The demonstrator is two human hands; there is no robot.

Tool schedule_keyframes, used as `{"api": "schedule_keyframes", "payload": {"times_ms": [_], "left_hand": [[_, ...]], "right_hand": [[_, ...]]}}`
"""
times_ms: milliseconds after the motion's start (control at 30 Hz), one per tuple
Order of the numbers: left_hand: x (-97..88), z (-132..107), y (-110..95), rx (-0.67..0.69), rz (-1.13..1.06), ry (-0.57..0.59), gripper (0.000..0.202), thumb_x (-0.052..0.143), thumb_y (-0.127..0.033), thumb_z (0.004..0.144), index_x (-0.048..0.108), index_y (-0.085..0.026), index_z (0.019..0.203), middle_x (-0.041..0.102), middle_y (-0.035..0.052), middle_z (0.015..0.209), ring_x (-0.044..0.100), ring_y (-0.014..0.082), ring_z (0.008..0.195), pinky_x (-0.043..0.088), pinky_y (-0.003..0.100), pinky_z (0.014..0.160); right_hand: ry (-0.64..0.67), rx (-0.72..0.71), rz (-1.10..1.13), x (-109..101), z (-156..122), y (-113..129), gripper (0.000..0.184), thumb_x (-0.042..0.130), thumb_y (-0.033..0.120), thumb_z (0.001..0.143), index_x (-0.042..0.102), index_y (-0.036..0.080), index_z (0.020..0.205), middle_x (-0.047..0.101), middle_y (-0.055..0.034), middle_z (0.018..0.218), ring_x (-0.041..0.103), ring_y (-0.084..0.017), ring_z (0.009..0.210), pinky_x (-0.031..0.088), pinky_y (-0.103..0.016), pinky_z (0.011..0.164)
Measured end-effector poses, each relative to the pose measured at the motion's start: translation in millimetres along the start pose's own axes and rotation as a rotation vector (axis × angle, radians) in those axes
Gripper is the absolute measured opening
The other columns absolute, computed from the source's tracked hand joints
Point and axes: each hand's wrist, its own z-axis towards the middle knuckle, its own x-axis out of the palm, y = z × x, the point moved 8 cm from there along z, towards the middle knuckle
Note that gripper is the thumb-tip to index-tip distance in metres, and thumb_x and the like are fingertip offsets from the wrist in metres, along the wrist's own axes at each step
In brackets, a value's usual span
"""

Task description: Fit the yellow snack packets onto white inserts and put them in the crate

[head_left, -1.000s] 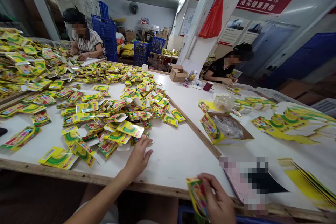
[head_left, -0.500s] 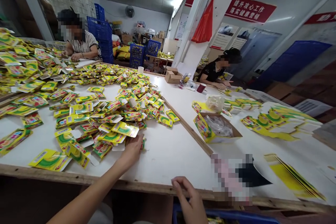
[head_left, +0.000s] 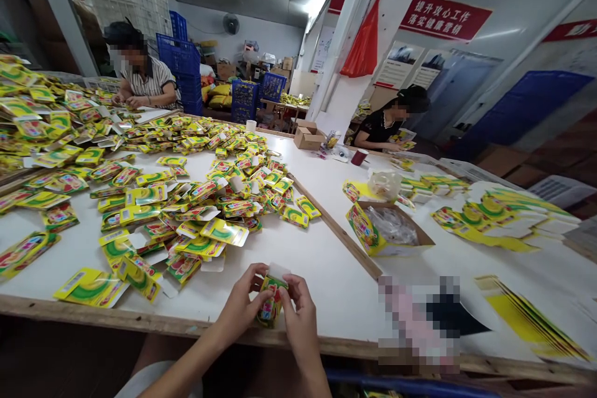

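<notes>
Both my hands meet over the near edge of the white table (head_left: 308, 261). My left hand (head_left: 242, 305) and my right hand (head_left: 298, 314) pinch one small yellow-green packet (head_left: 270, 298) between them, its white flap up. Each hand has its fingers closed on the packet. A heap of the same yellow packets (head_left: 186, 199) lies just beyond my left hand and spreads to the far left.
A wooden strip (head_left: 336, 227) divides the table. Right of it stand an open carton with plastic bags (head_left: 387, 230), stacks of flat yellow cartons (head_left: 504, 217) and a blurred patch (head_left: 420, 317). Two other people (head_left: 144, 78) (head_left: 392, 121) sit at the far side.
My left hand left the heap with a packet and came back to the table edge. My right hand rose from below the edge and took hold of the same packet.
</notes>
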Motion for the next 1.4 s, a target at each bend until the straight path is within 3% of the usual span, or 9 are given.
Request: {"api": "schedule_keyframes", "payload": {"times_ms": [133,233,333,433,533,700,1000,1267,1400], "left_hand": [[-10.5,3,-4,0.008,0.052,0.04,0.022,0.057,-0.023,0.086,0.057,-0.02,0.108,0.065,0.0037,0.092,0.064,0.0173,0.079,0.053,0.031,0.075],[-13.2,3,-6,0.033,0.111,0.047,0.017,0.057,-0.023,0.086,0.062,-0.019,0.102,0.066,0.0041,0.091,0.063,0.0171,0.077,0.053,0.03,0.074],[-12.7,4,-10,0.08,0.105,0.037,0.014,0.058,-0.022,0.085,0.064,-0.019,0.097,0.066,0.0075,0.104,0.063,0.0214,0.096,0.052,0.033,0.084],[-12.7,4,-14,0.109,0.029,0.008,0.018,0.058,-0.021,0.085,0.061,-0.02,0.102,0.064,0.0082,0.111,0.06,0.0227,0.107,0.049,0.037,0.093],[-13.4,4,-18,0.122,0.025,-0.011,0.02,0.056,-0.022,0.086,0.058,-0.021,0.107,0.065,0.0067,0.101,0.063,0.0208,0.097,0.05,0.036,0.088],[-16.7,3,-29,0.155,0.193,-0.029,0.01,0.057,-0.025,0.086,0.065,-0.018,0.084,0.063,0.0052,0.083,0.061,0.0201,0.082,0.049,0.032,0.076],[-21.9,10,-21,0.02,0.169,-0.115,0.012,0.058,-0.026,0.084,0.065,-0.017,0.087,0.064,0.0026,0.077,0.057,0.0158,0.069,0.047,0.026,0.066],[-18.4,1,-12,-0.013,0.101,-0.047,0.018,0.056,-0.03,0.086,0.067,-0.017,0.09,0.068,0.0054,0.082,0.062,0.0184,0.075,0.05,0.028,0.07],[-19.0,1,-21,0.029,0.181,-0.073,0.017,0.055,-0.03,0.086,0.067,-0.018,0.089,0.069,0.0062,0.087,0.063,0.0198,0.08,0.05,0.029,0.072]], "right_hand": [[0.118,0.016,0.003,2,4,-2,0.019,0.058,0.034,0.086,0.066,0.019,0.094,0.071,-0.0057,0.09,0.066,-0.021,0.085,0.052,-0.029,0.077],[0.121,-0.026,-0.033,2,9,4,0.021,0.055,0.035,0.088,0.069,0.019,0.092,0.07,-0.006,0.091,0.065,-0.021,0.087,0.05,-0.029,0.079],[0.091,-0.066,-0.052,3,13,7,0.019,0.058,0.034,0.087,0.07,0.019,0.087,0.069,-0.0064,0.092,0.064,-0.021,0.089,0.05,-0.029,0.08],[0.009,-0.036,0.002,-1,12,3,0.023,0.06,0.035,0.085,0.065,0.02,0.102,0.069,-0.0054,0.092,0.065,-0.02,0.086,0.051,-0.029,0.078],[0.041,-0.049,-0.018,2,9,8,0.021,0.058,0.034,0.086,0.066,0.02,0.1,0.069,-0.006,0.093,0.065,-0.02,0.089,0.051,-0.031,0.081],[0.108,-0.116,-0.096,10,2,25,0.016,0.06,0.03,0.085,0.07,0.02,0.092,0.069,-0.007,0.101,0.062,-0.021,0.096,0.051,-0.03,0.081],[0.044,-0.038,-0.126,16,15,27,0.02,0.058,0.035,0.085,0.066,0.017,0.083,0.069,-0.0037,0.076,0.062,-0.018,0.071,0.05,-0.027,0.067],[0.112,-0.019,-0.047,17,3,16,0.021,0.059,0.038,0.086,0.065,0.017,0.089,0.069,-0.0045,0.082,0.065,-0.019,0.077,0.052,-0.027,0.071],[0.097,-0.045,-0.111,14,1,21,0.019,0.059,0.036,0.086,0.065,0.018,0.091,0.069,-0.0043,0.086,0.065,-0.019,0.079,0.052,-0.027,0.071]]}}
